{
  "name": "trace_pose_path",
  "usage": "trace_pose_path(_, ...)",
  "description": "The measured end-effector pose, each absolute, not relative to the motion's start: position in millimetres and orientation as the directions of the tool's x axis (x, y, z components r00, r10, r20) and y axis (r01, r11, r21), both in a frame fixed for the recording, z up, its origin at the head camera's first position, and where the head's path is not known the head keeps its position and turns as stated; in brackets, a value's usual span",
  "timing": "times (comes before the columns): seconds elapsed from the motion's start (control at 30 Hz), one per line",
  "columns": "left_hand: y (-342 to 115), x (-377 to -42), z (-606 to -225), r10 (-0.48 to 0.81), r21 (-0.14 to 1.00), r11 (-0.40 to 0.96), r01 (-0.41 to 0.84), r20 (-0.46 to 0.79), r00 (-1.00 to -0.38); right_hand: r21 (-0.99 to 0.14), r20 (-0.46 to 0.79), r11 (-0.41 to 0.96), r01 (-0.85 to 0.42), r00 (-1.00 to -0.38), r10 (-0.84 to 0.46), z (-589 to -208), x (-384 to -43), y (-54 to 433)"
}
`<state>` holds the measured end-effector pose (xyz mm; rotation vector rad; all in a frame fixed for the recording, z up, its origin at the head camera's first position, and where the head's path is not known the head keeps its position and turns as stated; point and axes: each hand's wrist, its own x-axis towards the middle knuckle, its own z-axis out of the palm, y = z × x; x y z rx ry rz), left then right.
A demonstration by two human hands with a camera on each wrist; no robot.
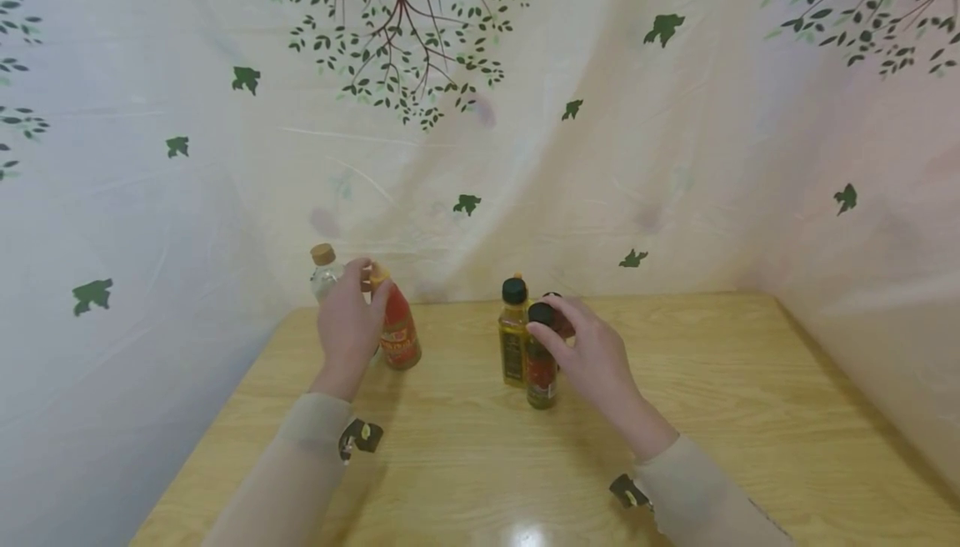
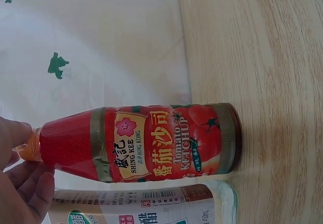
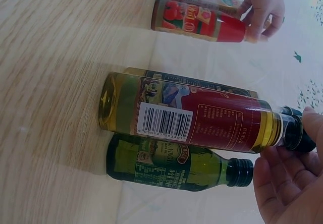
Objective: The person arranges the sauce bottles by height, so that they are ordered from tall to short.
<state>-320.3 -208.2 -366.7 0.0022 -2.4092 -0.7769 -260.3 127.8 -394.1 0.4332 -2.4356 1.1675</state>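
Observation:
At the table's back left, my left hand (image 1: 347, 326) pinches the orange cap of a red tomato ketchup bottle (image 2: 141, 143), which stands upright. Right beside that stands a clear vinegar bottle (image 2: 197, 206) with a tan cap, partly behind the hand. My right hand (image 1: 598, 355) holds the black cap of an oil bottle (image 3: 202, 115) between thumb and fingers; its label is red, its oil yellow. Close against it are a green olive oil bottle (image 3: 171, 163) with a dark cap and a yellow oil bottle (image 1: 513, 343) with a dark label.
The bottles stand on a light wood table (image 1: 465, 447) near its back edge. Behind and at the sides hangs a pale curtain (image 1: 420, 172) printed with branches and green leaves. A stretch of table lies between the two bottle groups.

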Motion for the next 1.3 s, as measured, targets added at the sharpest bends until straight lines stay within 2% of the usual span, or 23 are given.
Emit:
trace_pose_path(0.47, -206, -316, -353, -0.221, 0.565, 0.812, 0.146, 0.528, -0.82, -0.654, 0.5, 0.603, -0.457, -0.859, -0.108, -394, -261, 129)
trace_pose_path(0.9, -201, -309, -344, -0.188, 0.481, 0.828, 0.289, 0.724, -0.664, -0.663, 0.491, 0.605, -0.442, -0.866, -0.095, -395, -261, 128)
trace_pose_path(1.1, -178, -301, -337, -0.116, 0.405, 0.795, 0.452, 0.833, -0.541, -0.657, 0.498, 0.608, -0.444, -0.862, -0.091, -395, -262, 128)
trace_pose_path(1.2, -166, -297, -333, -0.094, 0.393, 0.777, 0.491, 0.845, -0.527, -0.655, 0.501, 0.61, -0.445, -0.861, -0.09, -395, -261, 128)
trace_pose_path(1.3, -154, -293, -330, -0.087, 0.422, 0.754, 0.503, 0.823, -0.562, -0.656, 0.5, 0.611, -0.444, -0.862, -0.09, -394, -260, 128)
